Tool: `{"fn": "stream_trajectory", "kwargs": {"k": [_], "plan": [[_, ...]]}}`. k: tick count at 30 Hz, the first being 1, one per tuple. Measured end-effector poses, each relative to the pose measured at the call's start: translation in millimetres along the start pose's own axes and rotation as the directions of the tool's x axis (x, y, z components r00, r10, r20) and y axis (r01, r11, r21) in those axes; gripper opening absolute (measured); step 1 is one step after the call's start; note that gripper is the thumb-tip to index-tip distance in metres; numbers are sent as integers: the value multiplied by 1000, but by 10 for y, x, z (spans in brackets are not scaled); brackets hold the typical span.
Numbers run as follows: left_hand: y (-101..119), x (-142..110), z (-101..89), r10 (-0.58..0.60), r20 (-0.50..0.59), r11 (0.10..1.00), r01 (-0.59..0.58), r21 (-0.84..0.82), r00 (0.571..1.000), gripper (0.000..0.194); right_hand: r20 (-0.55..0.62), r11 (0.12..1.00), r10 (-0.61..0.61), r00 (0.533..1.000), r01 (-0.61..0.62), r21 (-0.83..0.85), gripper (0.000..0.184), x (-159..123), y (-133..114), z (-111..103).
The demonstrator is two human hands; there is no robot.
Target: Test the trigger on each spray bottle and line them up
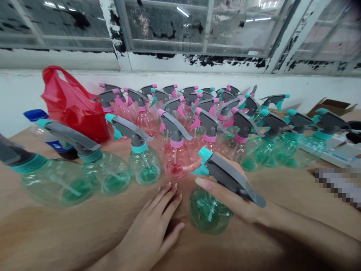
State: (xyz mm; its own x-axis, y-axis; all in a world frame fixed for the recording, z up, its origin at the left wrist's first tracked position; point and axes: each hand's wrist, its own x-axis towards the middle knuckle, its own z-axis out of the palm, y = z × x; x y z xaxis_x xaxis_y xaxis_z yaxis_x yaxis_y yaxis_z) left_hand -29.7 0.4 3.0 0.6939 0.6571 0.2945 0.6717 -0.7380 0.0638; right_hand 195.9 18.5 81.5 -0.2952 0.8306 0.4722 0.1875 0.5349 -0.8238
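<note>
The right hand [231,199] grips a green spray bottle [210,216], left hand [152,224] palm-down at the tabletop [76,235].

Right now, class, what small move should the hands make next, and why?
Probably bring the left hand over to steady the green spray bottle: only the right hand grips it, up near its top, while the left is palm down beside it, holding nothing.

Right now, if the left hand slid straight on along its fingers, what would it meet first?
Most likely the pink-tinted spray bottle standing just ahead of the left hand, though the exact gap is unclear.
</note>
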Motion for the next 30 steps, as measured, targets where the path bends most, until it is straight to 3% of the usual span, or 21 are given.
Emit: {"fn": "stream_trajectory", "kwargs": {"k": [2,6,10,16,30], "plan": [[-1,-2,1,1,-4,1000,-1,3,1000,49,-14,998,5,1000,-6,-59,4,-2,14,-2],[-6,-7,9,7,-1,1000,-7,27,1000,48,-19,998,-22,1000,20,-59,4,6,13,5],[4,-5,2,-5,13,1000,5,25,1000,48,-45,998,-59,997,58,-31,18,17,-7,22],[8,5,-8,-15,20,1000,14,7,1000,49,-10,1000,18,1000,-18,-17,10,21,7,12],[5,-2,-10,-1,4,1000,1,17,1000,49,-3,999,30,1000,-30,-18,9,21,-10,14]]}}
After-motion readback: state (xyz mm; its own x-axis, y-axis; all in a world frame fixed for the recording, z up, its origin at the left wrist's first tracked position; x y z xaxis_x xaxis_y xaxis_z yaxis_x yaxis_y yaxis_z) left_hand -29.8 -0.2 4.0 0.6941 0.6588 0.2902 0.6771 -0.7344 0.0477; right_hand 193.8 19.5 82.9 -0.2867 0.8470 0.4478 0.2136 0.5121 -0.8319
